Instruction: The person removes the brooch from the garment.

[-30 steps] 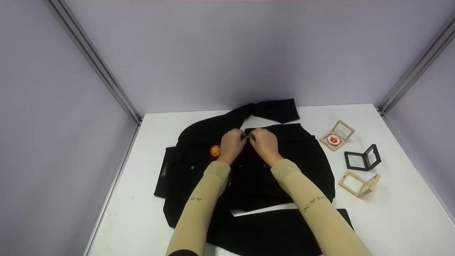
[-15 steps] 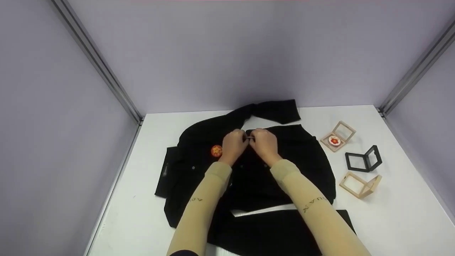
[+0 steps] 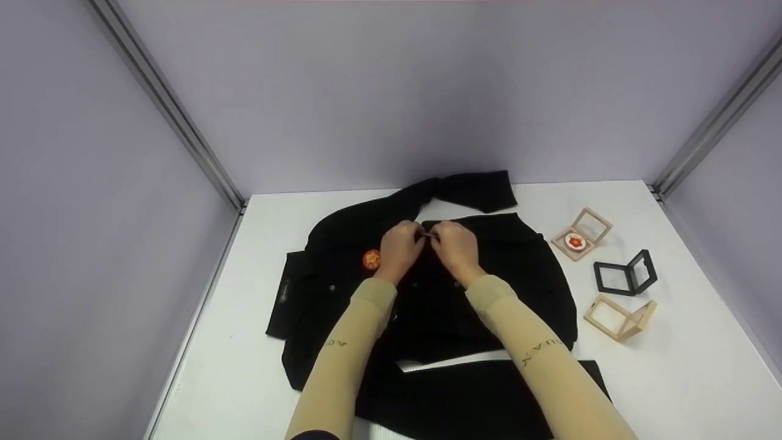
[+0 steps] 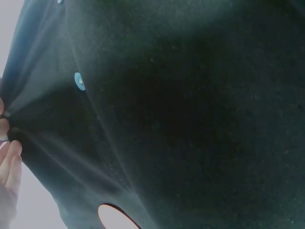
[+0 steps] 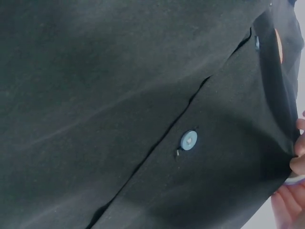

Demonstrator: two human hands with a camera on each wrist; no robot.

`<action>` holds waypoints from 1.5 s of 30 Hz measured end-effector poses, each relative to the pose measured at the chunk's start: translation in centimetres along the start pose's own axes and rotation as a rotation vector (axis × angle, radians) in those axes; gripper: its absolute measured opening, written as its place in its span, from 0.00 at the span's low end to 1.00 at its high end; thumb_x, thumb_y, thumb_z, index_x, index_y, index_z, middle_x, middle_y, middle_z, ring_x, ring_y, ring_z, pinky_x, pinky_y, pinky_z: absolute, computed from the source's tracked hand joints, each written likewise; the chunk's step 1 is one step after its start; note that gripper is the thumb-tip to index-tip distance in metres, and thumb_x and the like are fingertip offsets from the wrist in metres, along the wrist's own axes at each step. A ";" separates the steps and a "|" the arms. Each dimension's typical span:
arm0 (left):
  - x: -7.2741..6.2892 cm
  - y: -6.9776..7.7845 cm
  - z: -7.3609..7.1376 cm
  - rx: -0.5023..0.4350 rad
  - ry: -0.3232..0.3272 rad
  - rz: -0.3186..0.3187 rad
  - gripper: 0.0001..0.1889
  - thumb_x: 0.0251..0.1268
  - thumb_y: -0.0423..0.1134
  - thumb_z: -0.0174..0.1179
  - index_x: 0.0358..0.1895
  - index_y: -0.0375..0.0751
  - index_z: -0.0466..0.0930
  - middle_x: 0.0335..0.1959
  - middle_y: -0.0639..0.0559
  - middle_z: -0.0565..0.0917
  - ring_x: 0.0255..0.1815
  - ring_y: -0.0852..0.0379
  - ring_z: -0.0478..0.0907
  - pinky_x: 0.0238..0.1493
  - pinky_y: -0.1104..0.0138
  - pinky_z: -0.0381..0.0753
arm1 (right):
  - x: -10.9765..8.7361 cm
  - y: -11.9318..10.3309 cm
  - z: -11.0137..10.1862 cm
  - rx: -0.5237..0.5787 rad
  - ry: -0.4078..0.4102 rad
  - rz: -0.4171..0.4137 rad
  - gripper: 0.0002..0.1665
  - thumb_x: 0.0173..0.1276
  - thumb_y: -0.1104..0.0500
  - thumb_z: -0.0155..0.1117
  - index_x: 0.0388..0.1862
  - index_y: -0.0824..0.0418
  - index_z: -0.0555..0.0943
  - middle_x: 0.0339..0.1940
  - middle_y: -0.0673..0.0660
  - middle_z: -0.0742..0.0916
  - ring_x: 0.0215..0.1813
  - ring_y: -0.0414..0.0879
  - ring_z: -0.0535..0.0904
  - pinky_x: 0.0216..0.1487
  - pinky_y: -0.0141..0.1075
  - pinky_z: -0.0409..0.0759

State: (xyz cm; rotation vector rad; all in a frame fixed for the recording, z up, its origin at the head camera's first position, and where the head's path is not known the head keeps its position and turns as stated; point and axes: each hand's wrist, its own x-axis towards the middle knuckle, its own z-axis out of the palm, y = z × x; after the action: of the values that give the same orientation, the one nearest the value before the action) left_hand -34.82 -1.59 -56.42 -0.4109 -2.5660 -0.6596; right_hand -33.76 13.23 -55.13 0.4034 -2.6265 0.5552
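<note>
A black buttoned shirt lies spread on the white table. My left hand and right hand meet above its upper middle, fingertips curled toward each other. Between them they pinch a thin badge, seen edge-on, together with a fold of cloth. In the right wrist view a pale, purple-rimmed edge of that badge shows below the pulled cloth; its face and back are hidden. An orange round badge sits on the shirt left of my left hand. A pale blue button shows on the shirt front.
At right on the table stand three opened display cases: a pinkish one holding a white-and-red flower badge, a black one, and a light wooden one. Grey walls enclose the table.
The hands stay in nearly the same spot. The thin badge between them tilts slightly, and the left hand shifts a little. The shirt and cases keep their places.
</note>
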 end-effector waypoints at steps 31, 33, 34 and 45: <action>0.4 0.0 -0.3 -0.050 0.024 0.015 0.04 0.68 0.33 0.71 0.43 0.41 0.91 0.42 0.48 0.92 0.43 0.49 0.91 0.47 0.58 0.90 | 0.7 0.4 -1.3 0.033 0.011 -0.041 0.06 0.73 0.65 0.69 0.42 0.63 0.91 0.42 0.59 0.93 0.47 0.57 0.89 0.51 0.50 0.89; 0.3 -0.1 -0.4 -0.064 0.024 0.023 0.04 0.68 0.33 0.71 0.43 0.41 0.91 0.43 0.48 0.92 0.44 0.50 0.91 0.49 0.59 0.90 | 0.6 0.4 -1.3 0.033 0.009 -0.040 0.06 0.73 0.65 0.69 0.42 0.63 0.91 0.42 0.59 0.93 0.47 0.57 0.89 0.51 0.49 0.89; 0.3 -0.1 -0.4 -0.074 0.023 0.026 0.04 0.67 0.33 0.72 0.43 0.40 0.91 0.43 0.47 0.92 0.44 0.50 0.90 0.50 0.59 0.90 | 0.6 0.4 -1.4 0.034 0.010 -0.039 0.06 0.73 0.65 0.69 0.42 0.62 0.91 0.42 0.59 0.93 0.47 0.57 0.89 0.51 0.49 0.89; 0.2 -0.2 -0.9 -0.217 0.014 -0.047 0.05 0.70 0.32 0.68 0.44 0.38 0.91 0.43 0.45 0.91 0.46 0.49 0.89 0.53 0.59 0.89 | 0.5 0.1 -1.7 0.104 -0.007 -0.003 0.07 0.73 0.61 0.72 0.45 0.62 0.91 0.44 0.61 0.93 0.48 0.58 0.90 0.54 0.51 0.88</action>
State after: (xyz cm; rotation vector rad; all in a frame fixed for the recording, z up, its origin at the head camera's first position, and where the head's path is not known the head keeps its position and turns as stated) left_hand -34.73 -2.22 -55.73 -0.4155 -2.5057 -0.9587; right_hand -33.66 14.02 -53.53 0.4420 -2.6107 0.6925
